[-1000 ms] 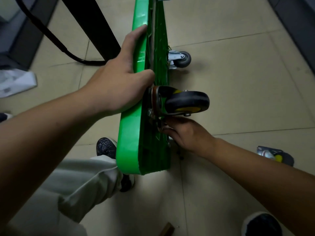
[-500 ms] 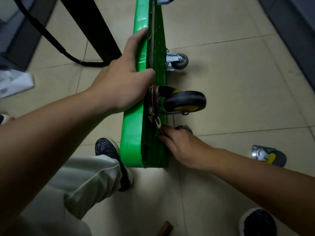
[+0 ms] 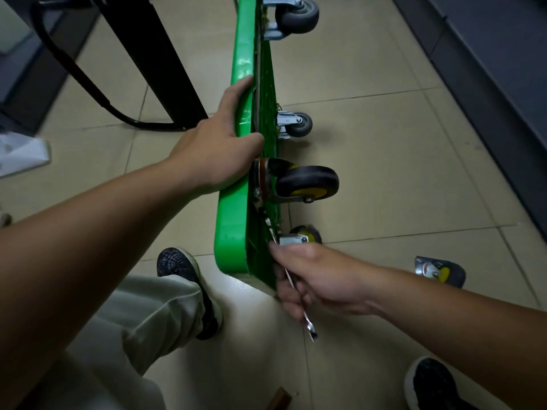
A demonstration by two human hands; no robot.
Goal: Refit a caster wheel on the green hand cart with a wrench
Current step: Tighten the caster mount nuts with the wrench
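Green hand cart [image 3: 231, 226] is balancing on edge under the left hand [image 3: 216, 152]'s curled grip, so the right hand [image 3: 319, 279], clutching the wrench [image 3: 307, 324], is risking tipping it.

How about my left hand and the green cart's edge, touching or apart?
Touching. The head view shows the left hand gripping the green hand cart by its top edge, with no gap.

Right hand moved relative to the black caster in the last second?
Yes. The right hand, gripping the wrench, has drawn back from the black caster toward the green cart's near corner.
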